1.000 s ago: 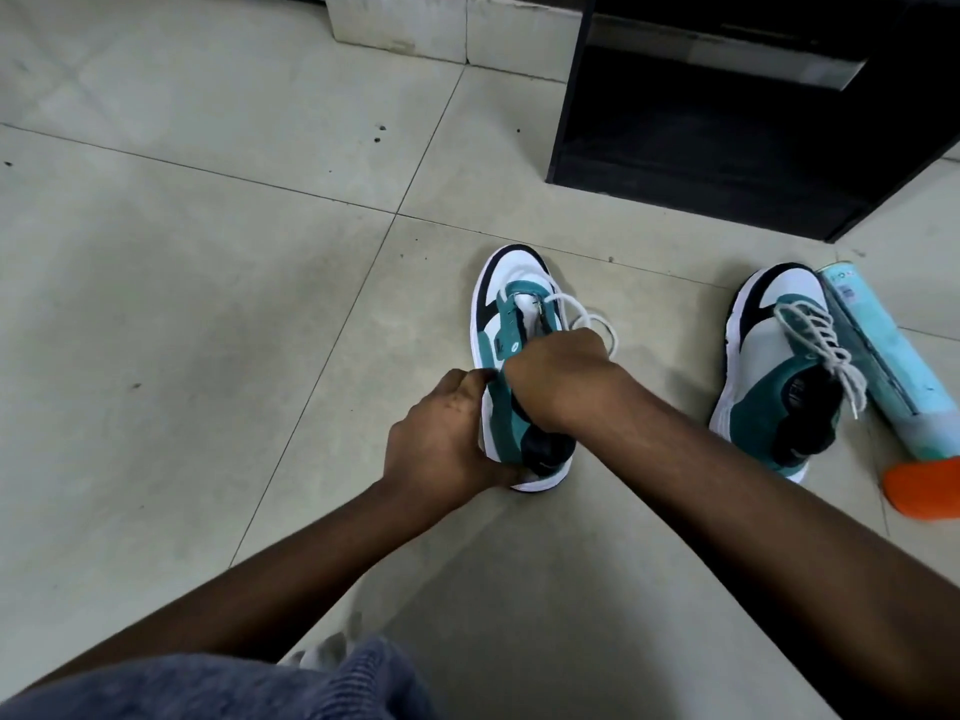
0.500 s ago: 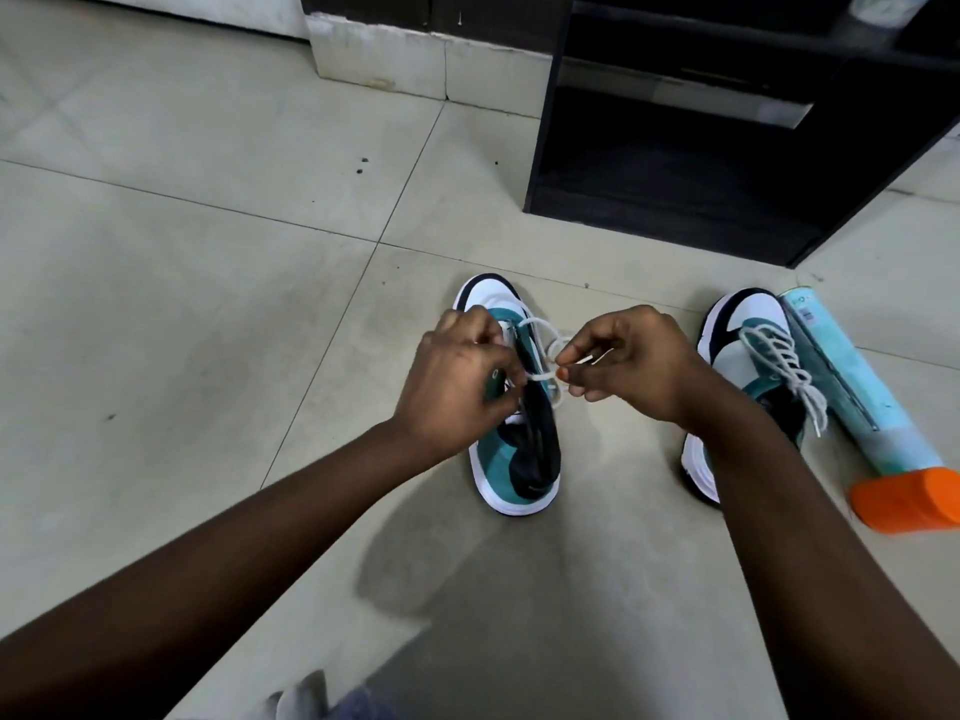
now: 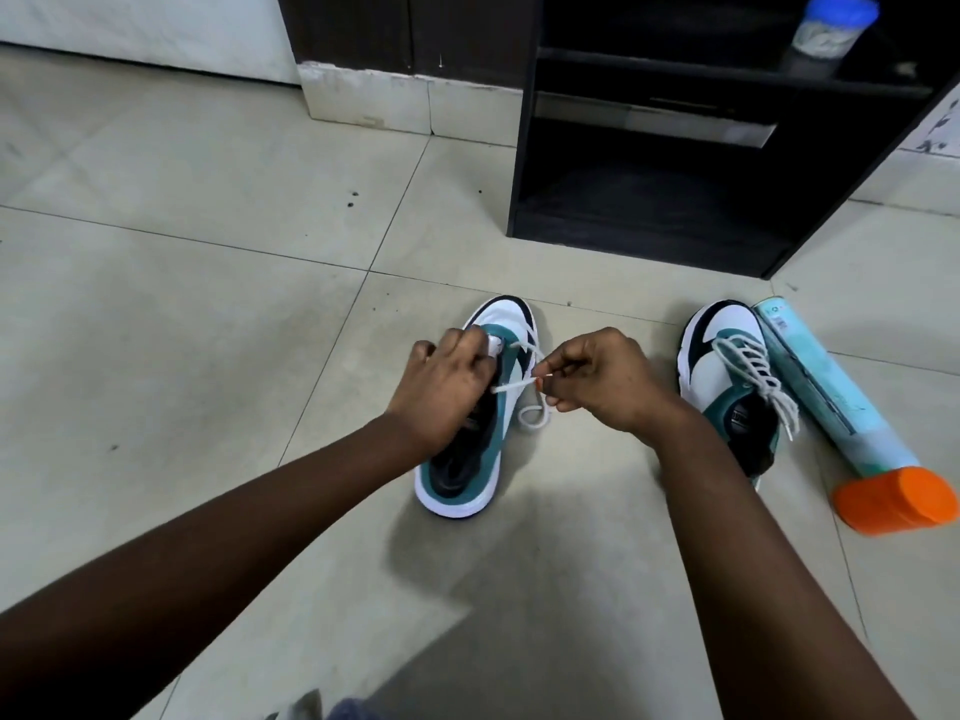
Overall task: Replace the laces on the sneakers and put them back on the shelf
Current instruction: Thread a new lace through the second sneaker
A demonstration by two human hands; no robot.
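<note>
A white, teal and black sneaker (image 3: 470, 475) stands on the tiled floor, toe pointing away from me. My left hand (image 3: 441, 384) grips its tongue and upper, fingers curled over the eyelets. My right hand (image 3: 597, 379) pinches the tip of a white lace (image 3: 519, 384) that runs taut from the shoe to my fingers; a loose loop of it lies beside the shoe. A second matching sneaker (image 3: 724, 376), fully laced, stands to the right. The black shelf unit (image 3: 524, 148) stands behind the shoes with its lowest compartment open.
A light-blue can with an orange cap (image 3: 852, 433) lies on the floor against the right sneaker. A blue-lidded jar (image 3: 828, 31) sits on an upper shelf. A white plinth (image 3: 363, 101) lies far left of the shelf. Bare tiles spread to the left.
My right hand has drawn the lace out to the right, away from the shoe. My left hand slid forward toward the toe-end eyelets. The view has tilted up, showing more shelf.
</note>
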